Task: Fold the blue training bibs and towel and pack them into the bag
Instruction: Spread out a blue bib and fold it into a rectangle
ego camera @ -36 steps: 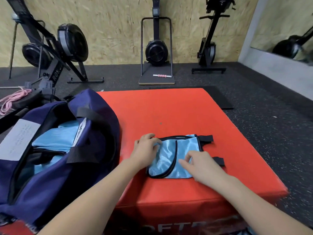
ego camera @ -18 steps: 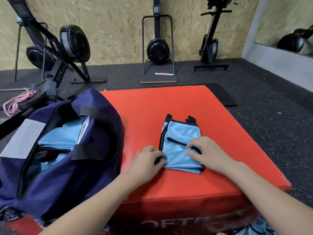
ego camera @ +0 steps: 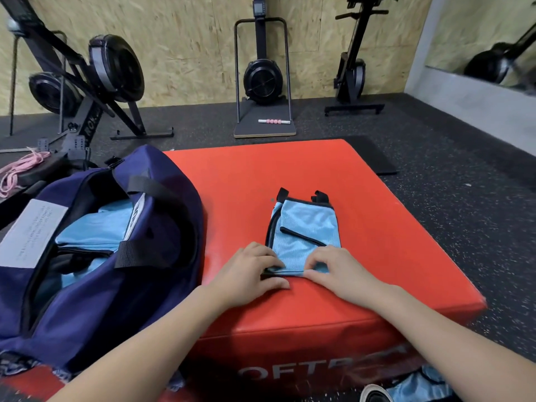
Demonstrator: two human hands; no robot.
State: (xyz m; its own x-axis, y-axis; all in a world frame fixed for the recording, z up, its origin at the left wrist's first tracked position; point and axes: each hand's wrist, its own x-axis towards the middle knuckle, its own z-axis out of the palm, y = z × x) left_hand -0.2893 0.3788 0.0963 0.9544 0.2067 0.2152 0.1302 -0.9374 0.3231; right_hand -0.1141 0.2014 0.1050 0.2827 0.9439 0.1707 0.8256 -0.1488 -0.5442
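— Any writing you can read?

— The front of the red foam box shows large pale letters, "OFTB" or close to it; the ends are cut off and blurred, so I would not swear to the last letter. The navy bag has a white label with small grey print too fine to read, and a second white tag at the opening with dark marks I cannot make out.

— How many bibs?

— One on the box. Light blue fabric shows inside the open bag, folded, but I cannot count the pieces. More blue cloth lies on the floor at the bottom right.

— What does the bib look like?

— The bib is light blue mesh with black trim, folded into a narrow upright rectangle, two black tabs poking out at its far end. It lies on the box, just right of the bag.

— And the hands?

— Both at the near edge of the bib, close together. The left hand pinches the near left corner; the right hand pinches the near edge beside it.
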